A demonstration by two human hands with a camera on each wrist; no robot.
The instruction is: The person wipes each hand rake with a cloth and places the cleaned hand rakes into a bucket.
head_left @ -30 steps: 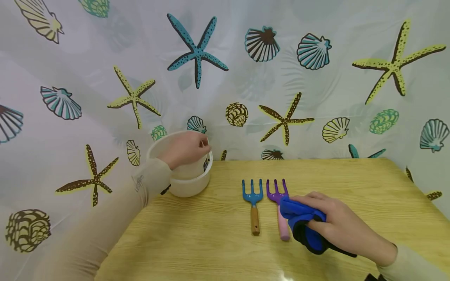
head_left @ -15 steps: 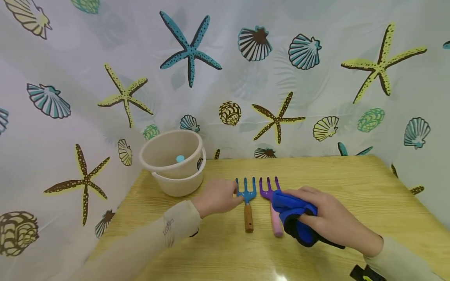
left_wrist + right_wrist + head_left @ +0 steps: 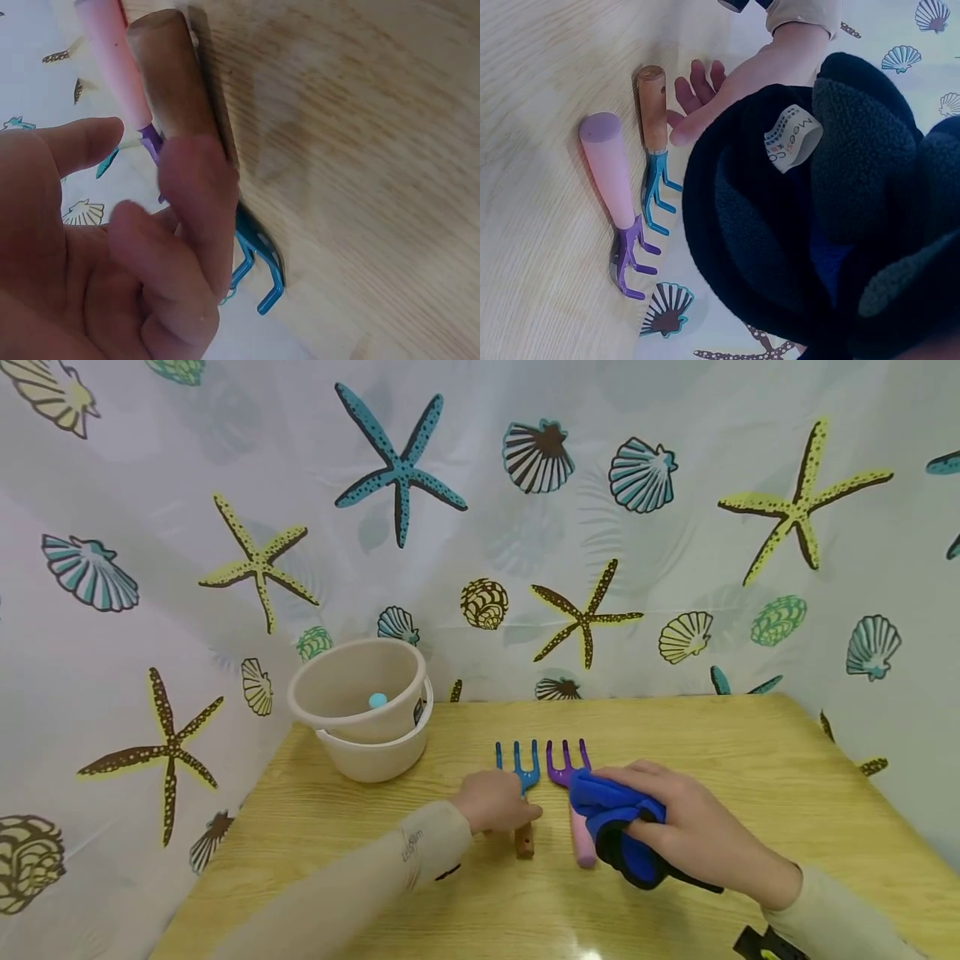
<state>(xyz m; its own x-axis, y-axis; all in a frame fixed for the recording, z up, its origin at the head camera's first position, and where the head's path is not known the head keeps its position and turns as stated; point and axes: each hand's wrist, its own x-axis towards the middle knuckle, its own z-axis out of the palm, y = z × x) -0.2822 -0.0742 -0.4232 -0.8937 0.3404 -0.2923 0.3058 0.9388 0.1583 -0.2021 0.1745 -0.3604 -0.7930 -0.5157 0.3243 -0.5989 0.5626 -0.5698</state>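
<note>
My left hand [image 3: 492, 802] reaches over the blue three-tined hand fork [image 3: 176, 75], which lies on the table. Its fingertips are right at the wooden handle, thumb held apart from the bent fingers. Beside that fork, to its right, lies a purple hand fork [image 3: 607, 165] with a pink handle. My right hand [image 3: 697, 835] grips a crumpled blue fleece item [image 3: 611, 806] with black trim, over the table by the pink handle. In the right wrist view the item's dark, fuzzy inside and a white label [image 3: 793, 139] show.
A beige bucket [image 3: 375, 731] with a lowered handle stands at the back left of the wood-patterned table [image 3: 675, 727]. Something round and light blue [image 3: 378, 701] is inside it. A curtain [image 3: 465, 468] printed with shells and starfish hangs behind and along the sides.
My left hand has come out of the bucket and moved right and nearer to the blue fork's handle. The right hand keeps its hold on the fleece item. The head view has shifted slightly.
</note>
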